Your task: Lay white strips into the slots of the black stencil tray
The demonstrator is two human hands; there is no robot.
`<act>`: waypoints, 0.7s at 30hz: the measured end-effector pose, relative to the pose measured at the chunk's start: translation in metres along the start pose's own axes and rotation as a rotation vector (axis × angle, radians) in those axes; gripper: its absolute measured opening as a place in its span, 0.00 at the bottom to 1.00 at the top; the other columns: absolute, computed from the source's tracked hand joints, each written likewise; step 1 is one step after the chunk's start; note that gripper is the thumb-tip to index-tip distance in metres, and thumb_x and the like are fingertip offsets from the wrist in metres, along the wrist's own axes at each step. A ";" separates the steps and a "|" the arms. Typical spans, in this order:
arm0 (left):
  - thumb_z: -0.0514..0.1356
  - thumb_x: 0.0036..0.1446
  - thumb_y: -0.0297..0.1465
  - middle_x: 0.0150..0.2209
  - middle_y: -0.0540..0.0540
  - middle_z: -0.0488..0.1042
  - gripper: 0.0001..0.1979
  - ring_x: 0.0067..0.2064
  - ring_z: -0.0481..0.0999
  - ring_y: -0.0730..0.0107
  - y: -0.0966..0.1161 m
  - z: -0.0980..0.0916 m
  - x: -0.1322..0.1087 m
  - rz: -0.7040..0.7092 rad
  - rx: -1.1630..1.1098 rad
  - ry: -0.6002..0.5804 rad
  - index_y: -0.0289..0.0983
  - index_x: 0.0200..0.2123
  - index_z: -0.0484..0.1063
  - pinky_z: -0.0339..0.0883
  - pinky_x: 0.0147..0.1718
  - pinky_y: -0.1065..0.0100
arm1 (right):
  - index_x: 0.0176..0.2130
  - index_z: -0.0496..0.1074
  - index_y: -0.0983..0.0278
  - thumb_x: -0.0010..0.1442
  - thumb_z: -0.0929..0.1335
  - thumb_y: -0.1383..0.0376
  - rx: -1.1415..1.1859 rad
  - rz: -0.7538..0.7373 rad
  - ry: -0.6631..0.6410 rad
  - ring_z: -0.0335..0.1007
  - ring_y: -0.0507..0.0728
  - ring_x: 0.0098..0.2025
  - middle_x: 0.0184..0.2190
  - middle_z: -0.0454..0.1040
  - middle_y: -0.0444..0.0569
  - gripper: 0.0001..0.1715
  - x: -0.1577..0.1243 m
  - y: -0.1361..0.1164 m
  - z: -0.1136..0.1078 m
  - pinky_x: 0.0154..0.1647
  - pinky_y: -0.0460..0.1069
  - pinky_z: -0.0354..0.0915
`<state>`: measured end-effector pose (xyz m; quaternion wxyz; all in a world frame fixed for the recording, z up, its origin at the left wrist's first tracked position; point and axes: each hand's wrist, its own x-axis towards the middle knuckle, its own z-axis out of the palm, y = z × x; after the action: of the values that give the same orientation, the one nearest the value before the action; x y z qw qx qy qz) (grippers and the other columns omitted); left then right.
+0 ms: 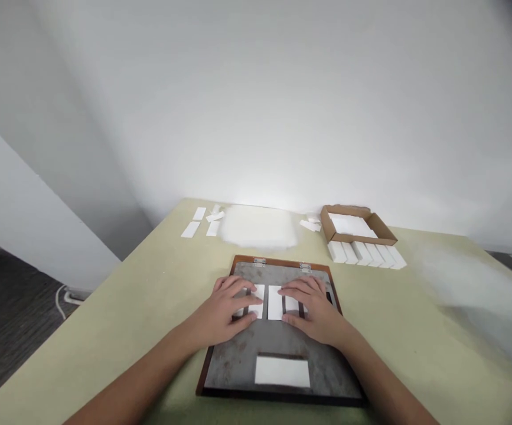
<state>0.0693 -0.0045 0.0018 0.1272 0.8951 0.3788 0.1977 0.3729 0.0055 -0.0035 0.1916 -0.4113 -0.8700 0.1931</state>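
Note:
A grey metal plate (233,366) on a brown wooden board lies in front of me, with two hinges (305,267) along its far edge. My left hand (224,310) rests on it, fingers spread, tips touching a white card (259,293) left of the middle. To the right, my right hand (311,310) lies with its fingers spread over another white card (274,304). Dark strips show beside both cards, and more white shows under the fingers; the hands partly hide these. A wider white card (282,372) lies near the plate's front edge.
A shallow cardboard box (386,239) with white cards inside stands at the back right. Several stacks of white cards (362,254) line its front. Loose white cards (191,229) lie at the back left, and a few white slips (310,225) beside the box. A wall (256,118) rises behind the table (158,283).

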 end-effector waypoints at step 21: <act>0.62 0.69 0.41 0.68 0.46 0.68 0.24 0.70 0.60 0.44 0.011 -0.004 0.003 0.155 0.027 -0.161 0.55 0.66 0.69 0.53 0.65 0.43 | 0.58 0.76 0.52 0.68 0.71 0.52 -0.036 -0.035 0.036 0.64 0.66 0.62 0.59 0.76 0.50 0.21 -0.002 -0.002 0.000 0.68 0.69 0.47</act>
<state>0.0762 -0.0098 0.0108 0.1296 0.9364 0.2995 0.1294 0.3723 0.0027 -0.0026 0.2031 -0.4026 -0.8769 0.1666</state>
